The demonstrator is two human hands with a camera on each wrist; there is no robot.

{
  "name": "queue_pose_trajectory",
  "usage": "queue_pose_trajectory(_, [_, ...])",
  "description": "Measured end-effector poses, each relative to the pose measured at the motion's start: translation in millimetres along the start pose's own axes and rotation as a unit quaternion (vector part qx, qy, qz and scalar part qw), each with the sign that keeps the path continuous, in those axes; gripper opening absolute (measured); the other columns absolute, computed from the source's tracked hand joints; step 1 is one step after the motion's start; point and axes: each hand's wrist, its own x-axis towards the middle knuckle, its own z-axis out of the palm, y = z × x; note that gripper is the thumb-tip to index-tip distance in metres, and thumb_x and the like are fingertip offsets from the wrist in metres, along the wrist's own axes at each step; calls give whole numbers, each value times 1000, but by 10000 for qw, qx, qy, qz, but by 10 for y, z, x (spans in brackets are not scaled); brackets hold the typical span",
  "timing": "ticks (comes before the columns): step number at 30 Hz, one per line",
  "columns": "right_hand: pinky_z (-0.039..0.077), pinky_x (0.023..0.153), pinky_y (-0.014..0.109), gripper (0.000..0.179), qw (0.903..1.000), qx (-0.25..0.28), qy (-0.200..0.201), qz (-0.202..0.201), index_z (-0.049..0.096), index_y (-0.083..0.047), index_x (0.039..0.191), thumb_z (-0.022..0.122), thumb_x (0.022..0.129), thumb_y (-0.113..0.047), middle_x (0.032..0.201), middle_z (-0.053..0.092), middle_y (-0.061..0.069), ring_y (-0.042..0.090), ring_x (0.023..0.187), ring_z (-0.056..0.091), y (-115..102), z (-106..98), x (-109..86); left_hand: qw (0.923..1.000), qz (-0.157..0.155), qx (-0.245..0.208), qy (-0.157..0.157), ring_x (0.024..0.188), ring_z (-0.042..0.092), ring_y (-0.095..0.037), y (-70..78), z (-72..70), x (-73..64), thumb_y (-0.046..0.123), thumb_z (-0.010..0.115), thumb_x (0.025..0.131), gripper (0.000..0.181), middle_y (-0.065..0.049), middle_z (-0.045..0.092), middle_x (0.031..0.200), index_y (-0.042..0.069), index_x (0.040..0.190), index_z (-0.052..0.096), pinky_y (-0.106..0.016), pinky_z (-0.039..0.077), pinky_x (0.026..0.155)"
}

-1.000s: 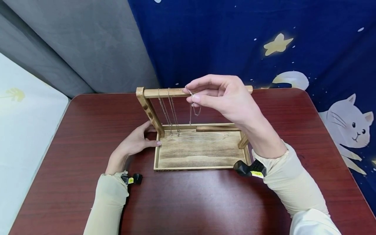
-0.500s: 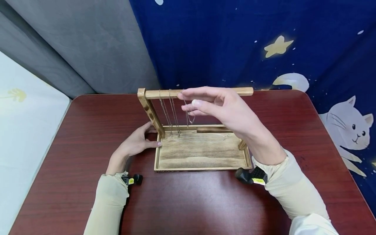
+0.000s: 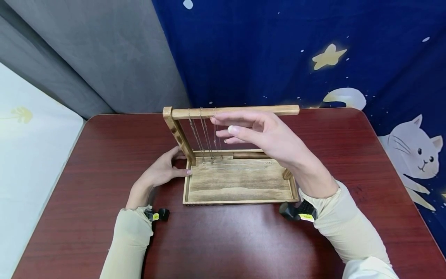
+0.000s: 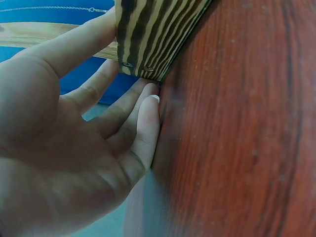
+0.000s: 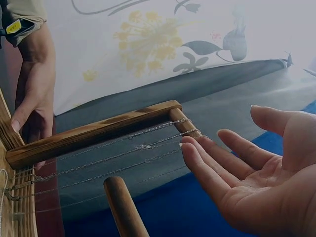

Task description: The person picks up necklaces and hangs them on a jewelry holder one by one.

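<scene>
A wooden necklace stand [image 3: 177, 133] rises from a shallow wooden tray [image 3: 240, 188]. Two thin chain necklaces [image 3: 206, 137] hang from the left part of its bar [image 3: 285, 110]. Beside them, a third necklace [image 5: 165, 155] hangs over the bar by my right fingertips. My right hand [image 3: 270, 133] has its fingers extended at the bar and pinches nothing; whether they touch the chain is unclear. My left hand [image 3: 159, 168] holds the stand's left end, thumb on the tray rim and fingers behind the post. Another silver chain [image 3: 240, 169] lies stretched out in the tray.
The stand sits on a dark red wooden table [image 3: 223, 240]. A grey curtain [image 3: 122, 50] and a blue patterned cloth [image 3: 244, 50] hang behind it. The stand's right foot [image 3: 287, 174] is partly behind my right forearm.
My right hand moved left and slightly down along the bar, its pinch on the third necklace loosened, and that chain now hangs from the bar. My left hand stayed put.
</scene>
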Motion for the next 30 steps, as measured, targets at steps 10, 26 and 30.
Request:
queue_pose_trajectory(10, [51,95,41,32,9994,-309,127,86,61,-1,133,56,101,-7,133,63,8,27,116,64,37,-16,-28,9999,-130,24,-2,120,57,-30,-8,10,-15,14,80,85,85,-20,54,137,6,153,31,-24,48,81])
queue_pose_trajectory(26, [52,93,42,32,9979,-589,231,148,63,-6,132,58,101,-12,127,66,9,27,114,65,131,-133,-98,9999,-84,68,15,120,56,-30,-14,2,4,13,80,85,84,-20,55,137,6,153,32,-24,48,77])
queue_pose_trajectory(30, [52,92,42,34,9974,-604,319,234,61,-8,135,58,101,-12,127,67,8,29,113,65,143,-163,-124,9999,-70,87,32,121,55,-30,-11,1,11,12,80,85,82,-20,55,136,5,152,33,-24,48,76])
